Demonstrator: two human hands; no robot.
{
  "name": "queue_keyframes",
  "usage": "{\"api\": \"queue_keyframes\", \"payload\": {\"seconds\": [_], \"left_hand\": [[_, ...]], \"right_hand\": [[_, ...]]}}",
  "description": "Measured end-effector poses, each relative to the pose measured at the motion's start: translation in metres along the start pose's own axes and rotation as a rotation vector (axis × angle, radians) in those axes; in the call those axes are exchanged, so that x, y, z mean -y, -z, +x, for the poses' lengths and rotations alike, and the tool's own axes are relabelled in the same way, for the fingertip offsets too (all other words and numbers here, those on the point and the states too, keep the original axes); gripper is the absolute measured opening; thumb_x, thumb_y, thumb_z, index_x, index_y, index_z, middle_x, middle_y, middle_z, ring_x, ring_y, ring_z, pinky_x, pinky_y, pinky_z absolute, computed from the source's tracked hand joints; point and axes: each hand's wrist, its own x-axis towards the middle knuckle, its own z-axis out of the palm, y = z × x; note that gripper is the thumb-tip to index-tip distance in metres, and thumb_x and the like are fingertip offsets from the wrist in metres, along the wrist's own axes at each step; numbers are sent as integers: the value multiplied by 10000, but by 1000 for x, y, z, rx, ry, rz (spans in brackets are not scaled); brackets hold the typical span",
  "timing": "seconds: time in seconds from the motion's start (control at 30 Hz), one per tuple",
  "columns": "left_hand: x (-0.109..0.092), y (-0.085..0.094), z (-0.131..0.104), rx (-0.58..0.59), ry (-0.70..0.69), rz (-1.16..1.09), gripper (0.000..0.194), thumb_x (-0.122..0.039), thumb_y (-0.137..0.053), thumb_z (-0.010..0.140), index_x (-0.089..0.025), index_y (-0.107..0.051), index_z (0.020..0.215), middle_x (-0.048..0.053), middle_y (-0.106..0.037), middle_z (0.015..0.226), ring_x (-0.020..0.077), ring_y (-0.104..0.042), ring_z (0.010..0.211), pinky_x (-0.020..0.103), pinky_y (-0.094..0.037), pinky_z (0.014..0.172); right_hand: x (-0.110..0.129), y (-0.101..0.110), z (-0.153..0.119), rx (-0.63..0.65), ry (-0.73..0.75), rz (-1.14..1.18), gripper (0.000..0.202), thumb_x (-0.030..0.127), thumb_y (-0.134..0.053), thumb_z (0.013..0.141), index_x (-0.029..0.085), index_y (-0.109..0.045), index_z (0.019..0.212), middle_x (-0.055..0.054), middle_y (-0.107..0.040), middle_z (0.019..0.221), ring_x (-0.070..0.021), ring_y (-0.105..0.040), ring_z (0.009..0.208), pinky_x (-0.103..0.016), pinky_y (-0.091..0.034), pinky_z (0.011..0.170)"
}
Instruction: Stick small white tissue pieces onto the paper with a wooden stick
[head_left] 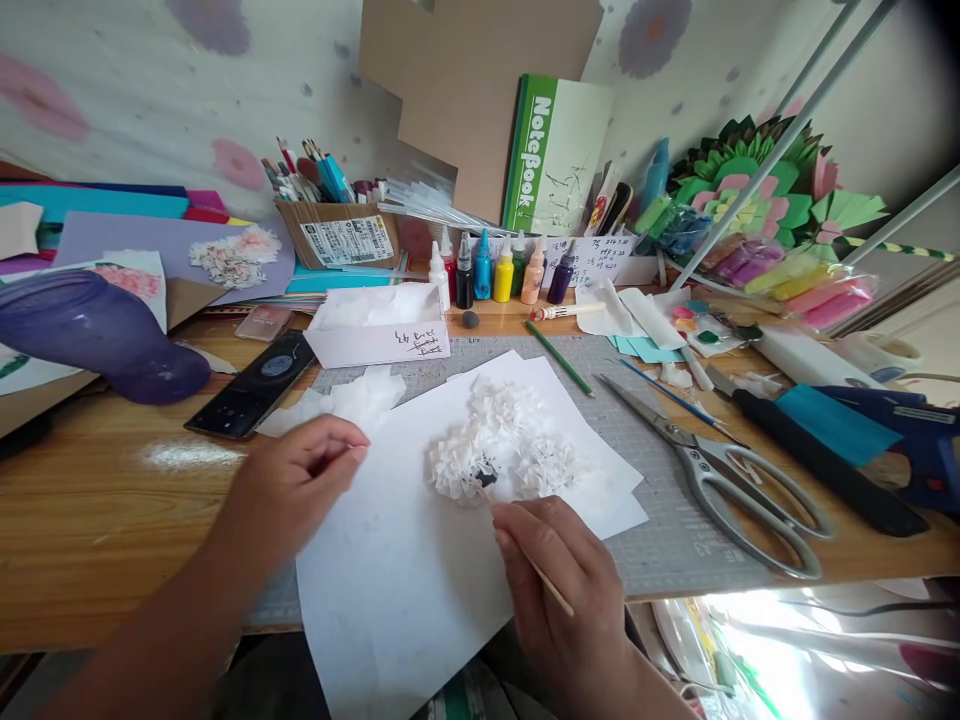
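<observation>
Three ruffled white paper flower clusters (504,405) lie together on a sheet of white paper (397,590). My right hand (559,570) pinches a thin wooden stick (553,590), its tip at a small dark spot (486,479) in the lower left cluster. My left hand (304,480) is over the paper's left edge, thumb and index finger brought together; whether anything small is between them is hidden. Crumpled white tissue (367,398) lies just beyond my left hand.
Large scissors (712,460), a green pencil (560,358) and a glue gun (915,440) lie to the right. A phone (255,385) and purple vase-like object (112,345) are left. Paint bottles (503,275) and a tissue box (379,340) stand behind.
</observation>
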Motion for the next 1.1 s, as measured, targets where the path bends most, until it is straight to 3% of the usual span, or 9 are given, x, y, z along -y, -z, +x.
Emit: {"api": "queue_keyframes", "payload": {"seconds": [0.1,0.23,0.43,0.63,0.83,0.93,1.1], "left_hand": [[16,25,9,-115,67,174,222,-415,-527,738,-230,-603,836,-34,-618,669,148,-544,591,244,-380,535],[33,43,25,-81,49,351,263,-427,-499,721,-229,-618,848,-5,-653,757,192,-601,683,293,-430,624],[37,38,39,9,-57,484,315,-383,-526,713,-215,-619,963,43,-627,1006,225,-603,854,332,-466,753],[30,33,45,49,-279,583,342,-271,-499,746,-217,-608,1066,60,-607,1157,260,-530,1082,375,-399,937],[32,48,50,32,-175,620,363,-291,-515,740,-212,-606,1082,56,-658,1085,272,-562,1005,332,-415,798],[34,46,50,-1,-157,625,324,-356,-563,734,-219,-617,1022,52,-672,950,266,-576,909,311,-404,702],[38,39,55,-61,-172,641,170,-300,-506,770,-209,-626,847,57,-641,778,248,-573,809,299,-369,633]], "right_hand": [[0,0,0,17,60,20,270,5,-496,853,120,-575,1084,-105,-638,825,-199,-561,708,-325,-489,576],[-4,0,-1,27,119,56,301,-18,-497,839,107,-566,1103,-111,-634,840,-193,-566,722,-322,-499,591],[-13,0,-5,91,172,46,302,-14,-528,833,102,-565,1109,-117,-631,869,-186,-594,750,-307,-535,618],[-12,2,-4,84,160,20,298,6,-528,840,128,-579,1107,-104,-649,863,-180,-629,724,-294,-558,604],[-14,2,-5,88,164,26,314,2,-534,834,130,-579,1117,-106,-646,857,-183,-632,721,-287,-557,588],[-14,2,-5,91,170,16,305,2,-538,831,122,-582,1107,-108,-641,858,-184,-629,726,-289,-555,589],[-14,1,-5,80,165,7,307,-6,-526,835,116,-570,1114,-110,-638,856,-184,-611,729,-300,-542,587]]}}
